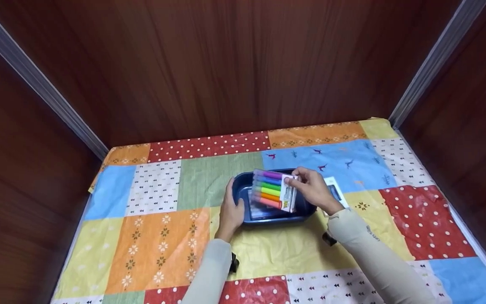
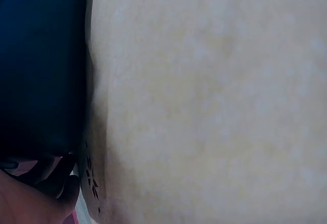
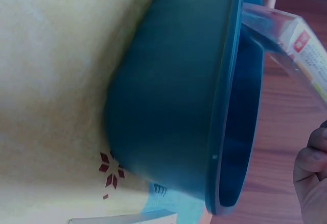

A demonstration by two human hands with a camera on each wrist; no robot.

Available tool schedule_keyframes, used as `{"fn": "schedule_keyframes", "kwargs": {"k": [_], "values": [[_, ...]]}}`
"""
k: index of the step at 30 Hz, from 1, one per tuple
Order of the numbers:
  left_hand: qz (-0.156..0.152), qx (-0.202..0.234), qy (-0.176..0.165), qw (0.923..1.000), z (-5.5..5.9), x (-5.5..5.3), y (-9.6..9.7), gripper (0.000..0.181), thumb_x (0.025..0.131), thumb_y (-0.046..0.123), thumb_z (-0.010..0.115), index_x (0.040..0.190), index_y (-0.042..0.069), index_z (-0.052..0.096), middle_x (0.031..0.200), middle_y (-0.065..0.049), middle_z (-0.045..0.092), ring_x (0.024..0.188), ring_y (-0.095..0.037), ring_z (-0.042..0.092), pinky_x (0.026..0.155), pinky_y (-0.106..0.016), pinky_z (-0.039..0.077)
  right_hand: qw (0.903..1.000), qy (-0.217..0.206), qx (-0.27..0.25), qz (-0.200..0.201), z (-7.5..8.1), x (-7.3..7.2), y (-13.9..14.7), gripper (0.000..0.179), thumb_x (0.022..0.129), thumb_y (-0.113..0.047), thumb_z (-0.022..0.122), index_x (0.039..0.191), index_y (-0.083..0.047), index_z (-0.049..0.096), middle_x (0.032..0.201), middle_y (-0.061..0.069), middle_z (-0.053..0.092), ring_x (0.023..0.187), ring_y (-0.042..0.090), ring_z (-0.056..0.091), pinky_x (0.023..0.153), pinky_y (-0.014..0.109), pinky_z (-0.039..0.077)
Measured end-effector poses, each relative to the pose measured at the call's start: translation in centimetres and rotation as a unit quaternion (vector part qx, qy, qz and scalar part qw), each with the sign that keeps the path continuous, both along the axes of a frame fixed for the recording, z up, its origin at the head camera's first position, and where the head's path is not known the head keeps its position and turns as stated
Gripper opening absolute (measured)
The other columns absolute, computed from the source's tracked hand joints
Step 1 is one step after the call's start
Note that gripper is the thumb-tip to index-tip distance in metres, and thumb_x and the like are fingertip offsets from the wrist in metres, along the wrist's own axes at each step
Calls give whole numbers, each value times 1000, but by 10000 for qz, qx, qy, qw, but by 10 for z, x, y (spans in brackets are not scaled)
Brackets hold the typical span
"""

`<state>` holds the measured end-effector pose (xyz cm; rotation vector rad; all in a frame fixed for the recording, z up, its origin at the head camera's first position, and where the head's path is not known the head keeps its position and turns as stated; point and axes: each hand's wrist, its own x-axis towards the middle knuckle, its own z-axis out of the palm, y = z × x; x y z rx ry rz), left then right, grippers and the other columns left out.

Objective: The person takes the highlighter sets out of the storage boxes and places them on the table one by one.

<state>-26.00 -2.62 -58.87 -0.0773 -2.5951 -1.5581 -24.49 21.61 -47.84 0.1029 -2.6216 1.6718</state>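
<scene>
A dark blue oval tub [image 1: 253,221] stands on the tablecloth in the head view. My left hand [image 1: 230,211] grips its left end, thumb over the rim and fingers along the outer wall. Over the tub, my right hand [image 1: 312,190] pinches the right end of a clear pack of coloured markers [image 1: 267,188], running from purple to orange-red. The right wrist view has the tub's side wall [image 3: 163,91] large, with the pack [image 3: 306,50] tilted above the opening and the right hand [image 3: 312,173] at the edge. A dark, flat item shows inside the tub below the pack.
A white flat box [image 1: 339,193] with a dark panel lies just right of the tub, partly behind the right wrist. The patchwork tablecloth [image 1: 158,249] covers the table. Brown wood-look panels [image 1: 243,67] enclose its back and sides.
</scene>
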Motion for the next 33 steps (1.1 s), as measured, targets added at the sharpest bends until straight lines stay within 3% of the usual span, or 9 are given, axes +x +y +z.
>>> {"fn": "schedule_keyframes", "kwargs": {"k": [5,11,15,22,29,33], "values": [[-18,-5,-25,10000,0,0,0,67,98,6,52,160,16,27,163,-13,36,143,-39,44,114,-57,40,9999,87,-26,-97,17,10,2,15,93,-9,68,87,2,60,66,-5,48,61,3,45,59,20,38],[14,11,-40,10000,-1,-1,0,67,98,5,52,160,16,27,163,-13,37,143,-39,44,114,-56,40,9994,227,153,-191,23,13,9,17,94,-12,68,89,3,62,65,-5,49,60,3,45,60,21,39],[46,20,-85,10000,-1,-2,0,69,97,5,53,160,18,27,162,-12,38,143,-38,45,114,-55,40,9994,217,118,-257,19,11,16,20,96,-15,67,89,3,63,65,-2,49,58,4,44,57,20,38],[-4,-20,14,10000,1,-3,-1,67,98,6,53,160,15,27,163,-13,37,145,-38,43,116,-55,38,9979,251,-379,-457,-13,-4,39,29,95,-29,69,93,-1,63,60,-6,44,49,5,39,46,20,35],[35,-55,-23,10000,0,0,0,68,98,7,53,160,17,27,163,-13,37,142,-40,45,114,-56,40,9967,307,-436,-609,-16,1,47,29,95,-34,69,92,-6,63,58,-7,48,45,6,41,38,22,34],[21,-60,-49,10000,0,0,0,67,99,8,53,160,17,26,163,-14,36,142,-41,46,113,-57,41,9956,411,-378,-756,-16,3,53,28,95,-33,69,93,-6,64,60,-7,50,49,8,45,45,21,40]]}}
